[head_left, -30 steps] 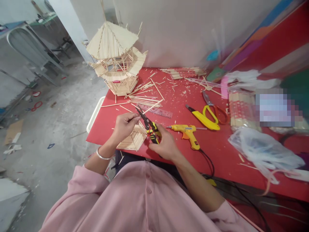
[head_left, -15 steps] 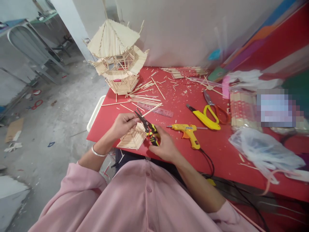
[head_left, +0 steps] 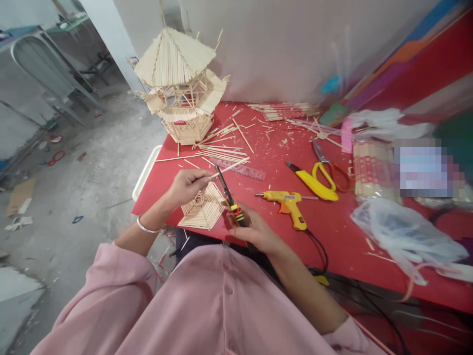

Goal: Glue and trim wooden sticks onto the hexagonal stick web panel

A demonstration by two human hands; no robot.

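Between the fingertips of my left hand (head_left: 190,186) is a thin wooden stick (head_left: 234,166), pointing up to the right. My right hand (head_left: 253,229) is wrapped around the yellow-and-black handles of a pair of pliers (head_left: 229,197). The pliers' dark jaws meet the stick close to my left fingertips; whether they grip it I cannot tell. Below my hands, a hexagonal panel of sticks (head_left: 201,213) lies at the table's front edge, its right side partly covered by the pliers and right hand.
A stick-built pagoda (head_left: 177,84) stands at the back left of the red table (head_left: 251,182). Loose sticks (head_left: 221,148) and a clear ruler (head_left: 240,169) lie before it. To the right are a glue gun (head_left: 286,202), a yellow cutter (head_left: 316,185), scissors (head_left: 328,167) and a plastic bag (head_left: 406,236).
The pliers have turned more upright and their jaws look closer together. My left hand has shifted slightly left and up, uncovering more of the hexagonal panel.
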